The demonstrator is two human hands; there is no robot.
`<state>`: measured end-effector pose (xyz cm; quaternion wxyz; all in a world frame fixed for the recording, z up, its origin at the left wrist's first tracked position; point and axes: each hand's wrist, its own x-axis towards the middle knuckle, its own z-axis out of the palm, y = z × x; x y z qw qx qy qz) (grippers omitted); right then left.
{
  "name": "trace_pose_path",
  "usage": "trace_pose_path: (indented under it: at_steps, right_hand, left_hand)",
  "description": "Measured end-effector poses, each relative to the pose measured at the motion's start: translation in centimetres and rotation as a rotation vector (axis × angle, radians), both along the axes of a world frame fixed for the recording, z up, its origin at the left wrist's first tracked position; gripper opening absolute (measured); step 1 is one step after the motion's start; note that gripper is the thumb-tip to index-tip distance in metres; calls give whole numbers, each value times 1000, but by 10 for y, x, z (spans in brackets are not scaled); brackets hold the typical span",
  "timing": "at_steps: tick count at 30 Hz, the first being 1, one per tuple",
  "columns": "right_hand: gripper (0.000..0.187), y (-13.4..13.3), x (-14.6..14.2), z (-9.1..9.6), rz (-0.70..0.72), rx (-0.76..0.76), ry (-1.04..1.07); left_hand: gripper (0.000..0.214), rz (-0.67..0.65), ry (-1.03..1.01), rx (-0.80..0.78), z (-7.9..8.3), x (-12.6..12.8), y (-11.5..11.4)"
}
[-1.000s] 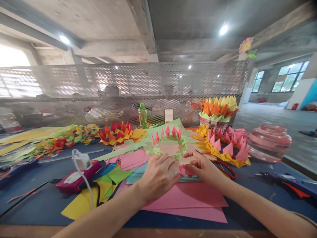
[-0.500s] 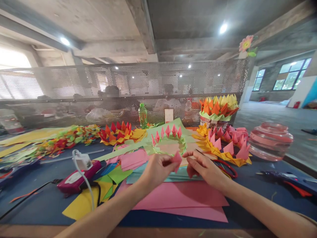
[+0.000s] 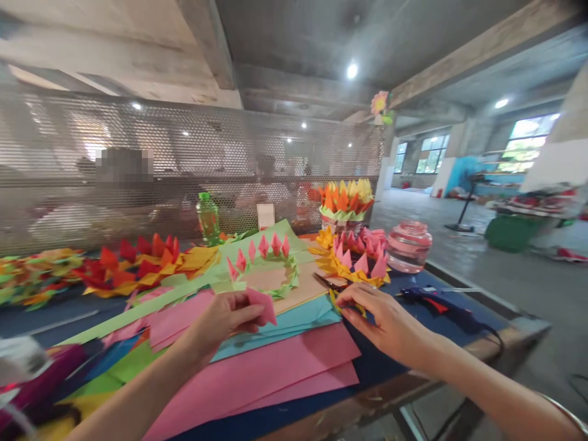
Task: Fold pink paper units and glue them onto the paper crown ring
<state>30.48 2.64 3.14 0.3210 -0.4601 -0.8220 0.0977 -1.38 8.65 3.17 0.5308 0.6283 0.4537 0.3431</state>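
Viewing remotely through the head camera, I locate the pink paper piece (image 3: 263,306) at the near side of the green paper ring (image 3: 292,274), in the left hand (image 3: 232,313). Thumb and fingers of that hand are pinched on its left end. Its long axis appears to slant, the free corner running toward the near right of the ring.

Note the governing relation: the hands are apart, and the piece lies left of the right hand (image 3: 379,312), so the left hand is the nearer. The right hand is at the ring's near right, fingers curled at what appear to be scissors (image 3: 325,280), blades directed toward the ring. I cannot tell whether these fingers grip the handles or only touch them.

Proceeding outward from the ring: pink points (image 3: 263,245) stand along its far and left arc; blue sheets (image 3: 294,326) lie on its near side, pink sheets (image 3: 285,362) nearer again. To its right, past the scissors, sit a yellow and pink paper crown (image 3: 361,263) and the glue gun (image 3: 422,295).

Visibility limits: fingers cover the piece's left end and much of the handles. Far left of the ring, a white plug (image 3: 22,358) is blurred and cut off. Figures beyond the ring, behind the perforated screen (image 3: 184,147), are indistinct.
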Motion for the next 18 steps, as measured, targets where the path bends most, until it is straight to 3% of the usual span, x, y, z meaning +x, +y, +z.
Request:
trace_pose_path:
  at_steps: [4,9,14,18]
  right_hand:
    - [17,-22,87,-7,-328,63,-133]
    - [19,-21,188,-23,-718,5,-227]
    - [20,-25,214,-36,-729,-150,-187]
    - [19,-25,214,-39,-702,-40,24]
  left_hand:
    - [30,3,-39,-20,4,1,-2]
    - [33,26,-56,-47,6,0,-4]
    - [36,22,-91,-36,8,-6,-1]
    - [29,32,-96,-37,8,-11,1]
